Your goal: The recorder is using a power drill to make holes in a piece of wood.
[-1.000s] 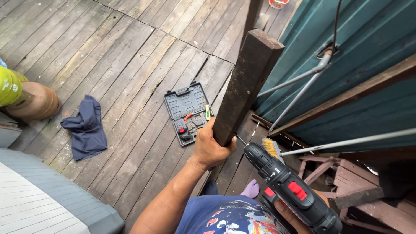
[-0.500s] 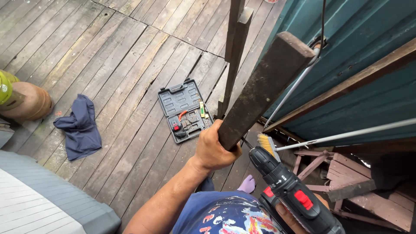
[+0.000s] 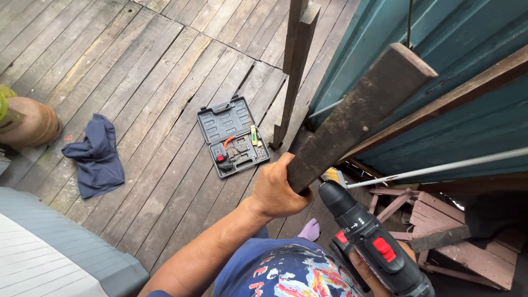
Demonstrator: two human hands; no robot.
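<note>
My left hand (image 3: 278, 190) grips the lower end of a dark, weathered wooden plank (image 3: 360, 113), which slants up to the right against the teal metal wall (image 3: 385, 33). Low at the right, my right hand (image 3: 357, 269) is mostly hidden behind the black and red cordless drill (image 3: 368, 242) it holds, the chuck pointing up toward the plank's lower end. An open grey tool case (image 3: 234, 135) with bits lies on the plank deck just beyond my left hand.
A thin upright wooden post (image 3: 294, 66) stands by the wall. A dark blue cloth (image 3: 96, 157) lies crumpled on the deck at the left, near a brown jar (image 3: 33, 121). A grey plastic surface (image 3: 49, 253) fills the lower left. Reddish wooden frames (image 3: 440, 220) lie at the right.
The plank has swung further to the right, its top end now against the teal wall. My left hand stays closed on its lower end, and the drill stays in my right hand.
</note>
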